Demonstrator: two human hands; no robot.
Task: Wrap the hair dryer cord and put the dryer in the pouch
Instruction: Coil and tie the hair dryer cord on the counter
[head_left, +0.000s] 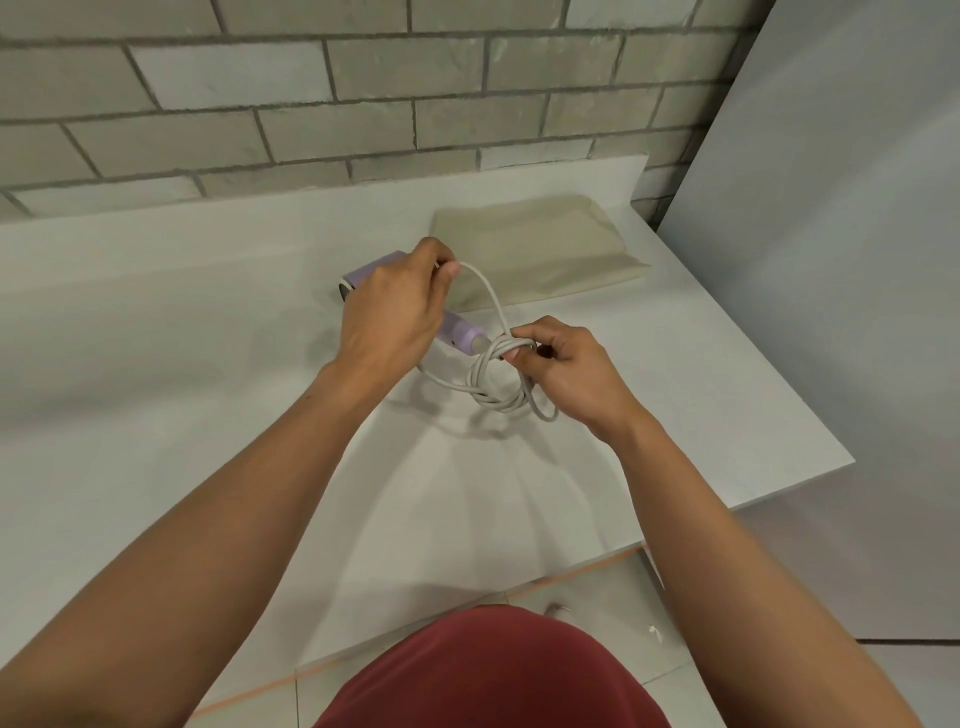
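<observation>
A lilac hair dryer (464, 333) lies on the white counter (182, 322), mostly hidden under my left hand. Its white cord (493, 387) hangs in several loops beside the handle end. My right hand (563, 371) grips the bundle of loops at its top. My left hand (400, 306) pinches a free stretch of cord between thumb and fingers, and that stretch arcs over to the bundle. A beige fabric pouch (535, 249) lies flat on the counter just behind both hands.
A grey brick wall (311, 93) rises behind the counter. A pale panel (831, 208) stands to the right. The counter's right edge (810, 415) runs diagonally close to my right hand, with tiled floor below.
</observation>
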